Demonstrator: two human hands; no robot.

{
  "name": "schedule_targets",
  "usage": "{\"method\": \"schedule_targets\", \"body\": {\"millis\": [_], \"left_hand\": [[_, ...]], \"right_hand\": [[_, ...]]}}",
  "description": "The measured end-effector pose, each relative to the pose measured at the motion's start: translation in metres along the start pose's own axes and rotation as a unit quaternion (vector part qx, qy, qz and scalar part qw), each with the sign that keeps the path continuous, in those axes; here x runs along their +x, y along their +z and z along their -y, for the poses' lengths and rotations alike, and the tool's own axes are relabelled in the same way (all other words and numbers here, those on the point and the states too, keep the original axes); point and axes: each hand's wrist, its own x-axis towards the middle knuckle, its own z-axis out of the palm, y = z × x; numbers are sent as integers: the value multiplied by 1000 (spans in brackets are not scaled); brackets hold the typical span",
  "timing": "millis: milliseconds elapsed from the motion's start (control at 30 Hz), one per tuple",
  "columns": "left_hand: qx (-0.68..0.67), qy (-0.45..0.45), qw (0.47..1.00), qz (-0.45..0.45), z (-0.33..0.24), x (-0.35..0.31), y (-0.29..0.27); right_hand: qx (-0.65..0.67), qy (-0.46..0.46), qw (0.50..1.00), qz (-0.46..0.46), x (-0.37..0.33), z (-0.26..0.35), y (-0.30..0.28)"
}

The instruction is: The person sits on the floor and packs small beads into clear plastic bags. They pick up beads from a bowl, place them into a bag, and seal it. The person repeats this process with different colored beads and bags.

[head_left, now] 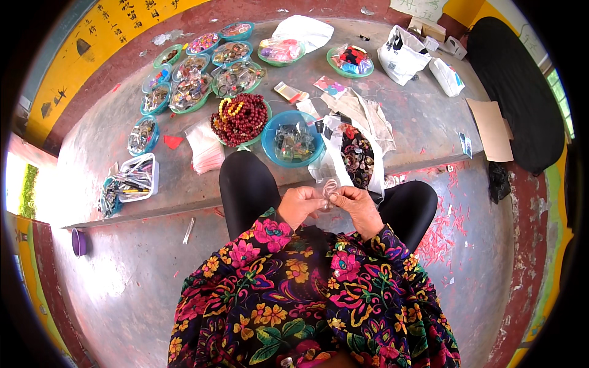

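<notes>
Between my knees, my left hand (300, 205) and my right hand (359, 208) meet at a small clear plastic bag (327, 183). Fingers of both hands pinch its lower part, and a pale pinkish ring-shaped piece shows inside. Just beyond the hands, a white plastic sack (331, 161) lies open, full of dark and coloured round pieces (358, 161) too small to name. Left of it stands a blue basin (268, 146) holding small filled clear bags (293, 142). Dark red bead strings (242, 119), with some yellow ones, heap up in a green basin beside that.
Several basins of bagged trinkets (190, 92) cover the raised ledge at the far left. A stack of clear bags (204, 147) lies left of the beads. A white tray of pens (138, 178) sits near the ledge's edge. Cardboard (489, 130) and red scraps (438, 227) are at right.
</notes>
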Motion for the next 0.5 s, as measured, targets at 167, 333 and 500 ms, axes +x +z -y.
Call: {"method": "schedule_targets", "body": {"millis": [167,333,500], "left_hand": [[14,14,1000,6,2,1,-2],[-34,-28,999,-3,-10,-3,7],[-19,-35,998,48,-9,-4,5]], "right_hand": [[-2,-1,1000,3,0,-3,-5],[9,-32,999,-37,0,-4,-3],[-53,-29,998,-32,-1,-8,-9]]}}
